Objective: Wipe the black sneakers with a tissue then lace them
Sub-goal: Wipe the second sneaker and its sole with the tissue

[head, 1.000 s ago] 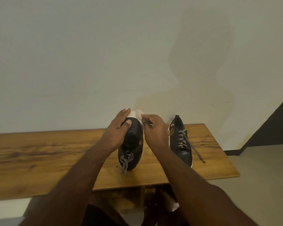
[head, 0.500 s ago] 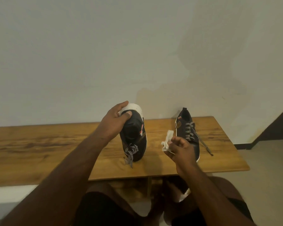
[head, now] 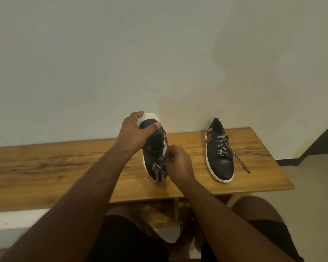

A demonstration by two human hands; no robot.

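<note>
— Can you read any words on the shoes?

— No. The second sneaker (head: pixel 219 154) has a small brown patch on its side — too tiny to read. It lies flat near the right edge of the wooden table (head: pixel 45 167), with bare wood between it and the held sneaker (head: pixel 155 156).

— What are the hands doing?

— The left hand (head: pixel 134 133) grips the held sneaker by its white sole, tipped up near the front edge. The right hand (head: pixel 178 163) is curled against its side, pinching a white tissue (head: pixel 165 148) by the laces (head: pixel 157 169).
</note>
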